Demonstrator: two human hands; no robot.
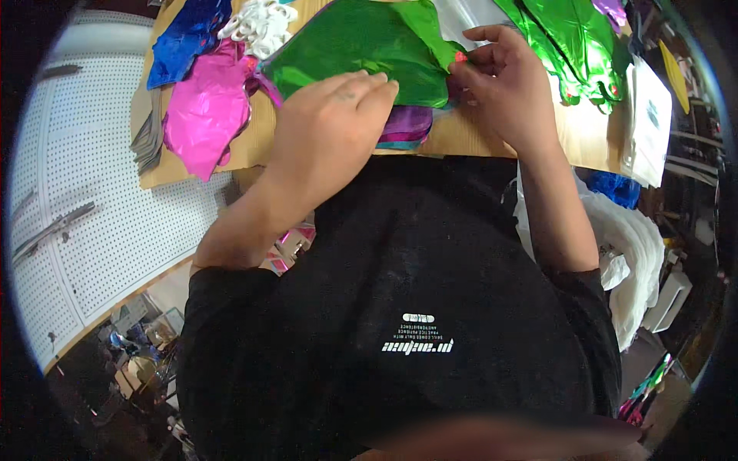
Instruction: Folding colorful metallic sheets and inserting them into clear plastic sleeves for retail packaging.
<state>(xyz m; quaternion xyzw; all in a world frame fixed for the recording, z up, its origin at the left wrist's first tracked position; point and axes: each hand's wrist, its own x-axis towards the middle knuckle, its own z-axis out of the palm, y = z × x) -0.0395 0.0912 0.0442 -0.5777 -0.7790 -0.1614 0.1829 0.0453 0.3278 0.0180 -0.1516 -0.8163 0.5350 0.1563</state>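
A flat, shiny green foil piece (354,46), like an uninflated foil balloon, lies in front of me on the wooden table. My left hand (330,123) rests over its near left part, fingers stretched and close together. At the piece's right end, my right hand (511,88) has its thumb and curled fingers around the edge. A small red patch (460,57) shows at the thumb tip. Some of the right fingers are hidden behind the hand. Beneath the green piece, a stack of purple and teal foil (407,127) sticks out toward me.
A pink foil piece (206,111), a blue one (184,42) and a white tangle of bands (257,29) lie to the left. More green foil (573,46) lies at right, beside white sheets (647,123) at the wooden table's edge (438,142). White plastic (634,238) hangs below.
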